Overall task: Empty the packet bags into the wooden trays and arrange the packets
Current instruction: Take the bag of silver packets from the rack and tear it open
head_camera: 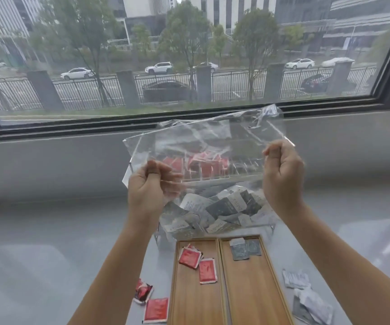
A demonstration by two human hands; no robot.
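Note:
I hold a clear plastic bag (208, 141) up in front of the window. My left hand (153, 186) grips its lower left part and my right hand (283, 174) pinches its right edge. Through the bag show red packets (203, 166) and a pile of grey and white packets (222, 212); whether they lie inside this bag or in containers behind it is unclear. Below stands a wooden tray (254, 289) with two long compartments. The left compartment holds red packets (197, 261), the right one grey packets (244, 248) at its far end.
Loose red packets (153, 306) lie on the grey table left of the tray. White and grey packets (306, 294) lie to its right. A grey sill and a wide window (189, 55) run behind the table.

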